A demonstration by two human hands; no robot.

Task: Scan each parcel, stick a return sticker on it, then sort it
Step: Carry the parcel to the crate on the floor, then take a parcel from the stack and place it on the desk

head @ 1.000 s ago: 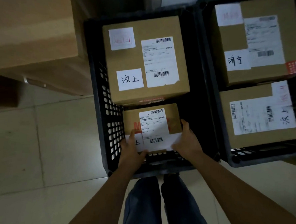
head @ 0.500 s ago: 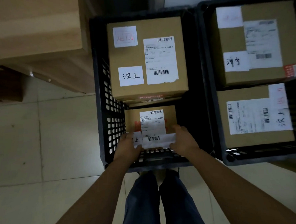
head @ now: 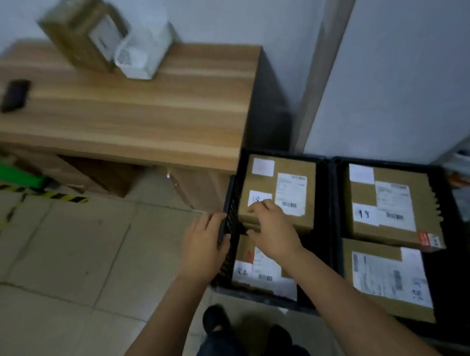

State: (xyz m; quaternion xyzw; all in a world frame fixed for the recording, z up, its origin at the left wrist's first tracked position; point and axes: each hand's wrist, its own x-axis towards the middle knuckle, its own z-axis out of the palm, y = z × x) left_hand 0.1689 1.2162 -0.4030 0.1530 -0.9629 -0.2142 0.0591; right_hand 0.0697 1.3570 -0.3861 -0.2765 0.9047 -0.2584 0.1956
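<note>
The small brown parcel with a white shipping label lies in the near end of the left black crate, below a larger labelled parcel. My left hand is against the outside of that crate's left wall, fingers fairly straight, thumb at the rim. Above the seam between the two parcels hovers my right hand, fingers loosely curled, holding nothing. A dark handheld device lies on the wooden desk at far left. The frame is motion-blurred.
A second black crate to the right holds two labelled parcels. On the desk's back stand another parcel and a white basket. Yellow-black floor tape and a green object lie at left.
Both hands have let go of the small parcel, which now rests in the left crate. The left hand moved to the crate's outer wall. The view swung left and up toward the desk.
</note>
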